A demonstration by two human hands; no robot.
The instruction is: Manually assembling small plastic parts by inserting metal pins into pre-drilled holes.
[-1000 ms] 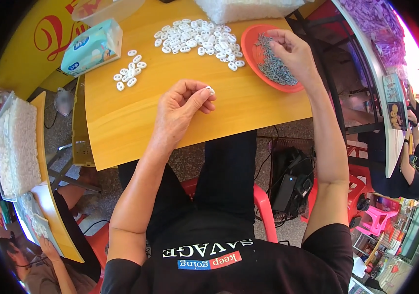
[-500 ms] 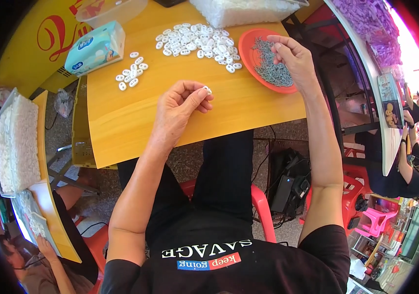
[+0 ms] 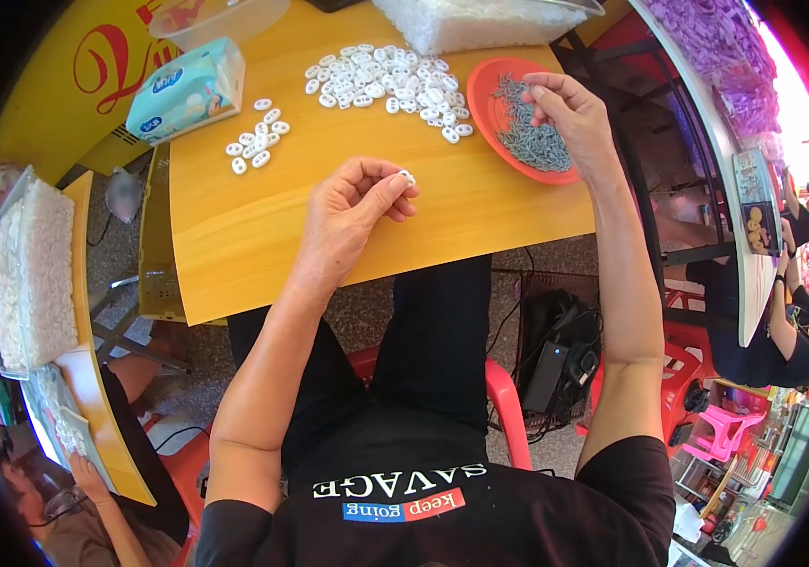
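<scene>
My left hand (image 3: 355, 210) is above the near part of the yellow table (image 3: 480, 203), thumb and fingertips closed on a small white oval plastic piece (image 3: 407, 177). To the right, my right hand (image 3: 576, 121) hangs over a red plate (image 3: 482, 99) heaped with small grey screws (image 3: 532, 146). Its thumb and forefinger are pinched together; whatever is between them is too small to make out. A large pile of white oval two-holed pieces (image 3: 376, 77) lies at the table's far middle. A smaller group of these pieces (image 3: 255, 146) lies to the left.
A teal tissue pack (image 3: 187, 93) and a clear tub (image 3: 225, 24) stand at the far left. Behind the pile is a clear bin of white pieces (image 3: 480, 26). Another such bin (image 3: 41, 274) stands on the left table, near a co-worker's hand (image 3: 91, 480).
The view has shifted slightly. Both hands keep nearly the same places and grips, the left holding the white piece and the right pinched over the plate.
</scene>
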